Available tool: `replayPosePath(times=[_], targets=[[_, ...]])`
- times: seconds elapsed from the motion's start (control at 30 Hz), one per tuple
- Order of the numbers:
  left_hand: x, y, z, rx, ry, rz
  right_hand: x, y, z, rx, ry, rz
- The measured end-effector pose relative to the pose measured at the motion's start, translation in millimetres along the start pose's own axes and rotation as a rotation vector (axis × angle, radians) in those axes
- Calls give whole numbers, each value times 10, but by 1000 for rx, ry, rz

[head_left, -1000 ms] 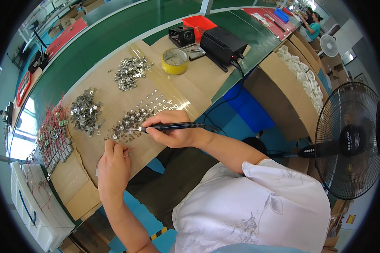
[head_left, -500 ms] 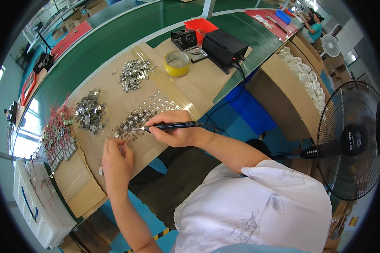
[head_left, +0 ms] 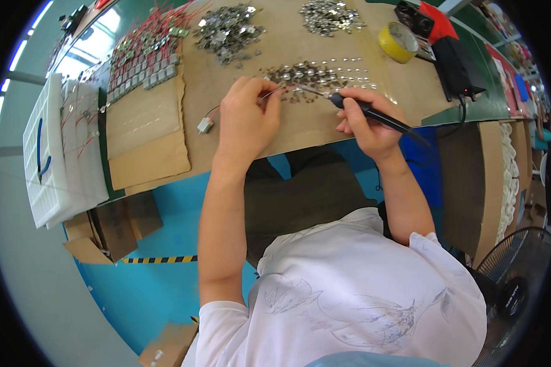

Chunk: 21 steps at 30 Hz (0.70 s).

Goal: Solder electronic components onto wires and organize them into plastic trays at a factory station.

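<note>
One green counter (head_left: 494, 104), largely laid over with brown sheeting (head_left: 199, 88), carries the work; the step in hand looks like soldering, and the next move probably calls for a steady touch rather than reach. At the left lies one broad bank of wired blocks (head_left: 144, 70), too crowded to count. One black power box (head_left: 456, 67) sits at the right. Of the two hands, the left hand (head_left: 248, 116) has thumb and fingertips pinched on a red lead, while the right hand (head_left: 373, 125) is closed round one soldering iron (head_left: 379, 116), held like a pen. Beyond it stands one yellow tape roll (head_left: 390, 48). One pale block (head_left: 204, 125) trails on its wiring just left of the left hand. Metal pieces (head_left: 306, 73) make two heaps and one loose spread, past counting. Over that spread, the red lead (head_left: 278, 90) meets or nearly meets the iron's tip; contact is too small to tell.
</note>
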State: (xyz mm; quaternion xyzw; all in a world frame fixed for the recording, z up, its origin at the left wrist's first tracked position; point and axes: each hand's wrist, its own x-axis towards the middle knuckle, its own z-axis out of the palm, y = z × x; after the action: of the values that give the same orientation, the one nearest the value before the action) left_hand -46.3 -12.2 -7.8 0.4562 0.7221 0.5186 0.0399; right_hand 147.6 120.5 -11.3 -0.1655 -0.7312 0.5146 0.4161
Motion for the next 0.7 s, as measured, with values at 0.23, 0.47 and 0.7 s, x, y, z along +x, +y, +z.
replayPosePath(times=[0.23,0.47,0.7], targets=[[-23,-9,-53,62,-47,-28,11,-22,67,-11,-23,-4],[-23,-25,-64,126,-58,0,21,-34,78,-35,-26,-1],[-3,21,-74,103,-83,-47,39,-21,79,-54,-36,-27]])
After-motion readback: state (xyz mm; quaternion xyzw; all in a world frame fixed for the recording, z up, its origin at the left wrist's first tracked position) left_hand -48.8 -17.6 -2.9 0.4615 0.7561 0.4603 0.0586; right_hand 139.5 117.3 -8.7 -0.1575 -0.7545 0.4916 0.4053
